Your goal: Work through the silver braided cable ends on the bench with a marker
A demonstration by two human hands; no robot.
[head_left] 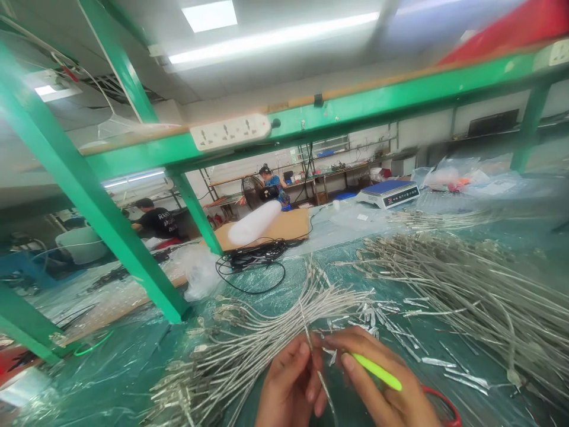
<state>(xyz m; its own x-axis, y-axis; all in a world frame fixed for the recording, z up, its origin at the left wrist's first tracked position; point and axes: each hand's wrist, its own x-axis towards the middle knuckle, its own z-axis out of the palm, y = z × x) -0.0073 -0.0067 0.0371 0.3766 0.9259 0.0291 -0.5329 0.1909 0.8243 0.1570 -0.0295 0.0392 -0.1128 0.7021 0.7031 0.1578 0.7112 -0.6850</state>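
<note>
My left hand (pixel 296 373) pinches a thin silver braided cable (pixel 323 385) that runs up and down between its fingers. Close on its right, my right hand (pixel 386 379) is closed round a slim tool with a bright yellow-green handle (pixel 377 372); the tool's working end is hidden, so its kind does not show. Beyond and left of the hands lies a fanned bundle of similar silver cables (pixel 267 332). Foil-like silver scraps (pixel 400 332) are scattered to the right of it. A red loop handle (pixel 444 403) pokes out beside my right wrist.
A larger cable pile (pixel 462 284) covers the bench's right side. Behind stand a weighing scale (pixel 389 194), plastic bags (pixel 471 178) and a coiled black cable (pixel 253 255). A green frame post (pixel 133 249) rises at left, below a power strip (pixel 231 131). Two people sit farther back.
</note>
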